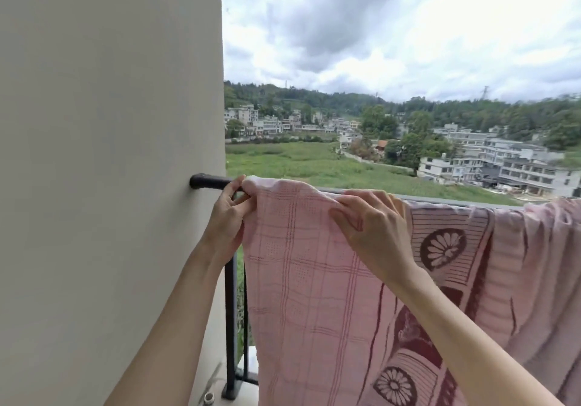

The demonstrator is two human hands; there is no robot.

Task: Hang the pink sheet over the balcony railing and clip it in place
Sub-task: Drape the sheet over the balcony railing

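Observation:
The pink sheet (pixel 314 279), checked with dark red lines and flower patterns, hangs draped over the dark balcony railing (pixel 209 182). My left hand (pixel 228 217) pinches the sheet's left edge right at the rail, near where the rail meets the wall. My right hand (pixel 371 226) rests on top of the rail with fingers curled into a fold of the fabric. No clip is visible in either hand; anything under the fingers is hidden.
A beige wall (pixel 110 154) fills the left side, touching the rail's end. A black upright post (pixel 231 327) of the railing stands below my left hand. More pink fabric (pixel 540 264) hangs bunched over the rail at right. Beyond lie fields and buildings.

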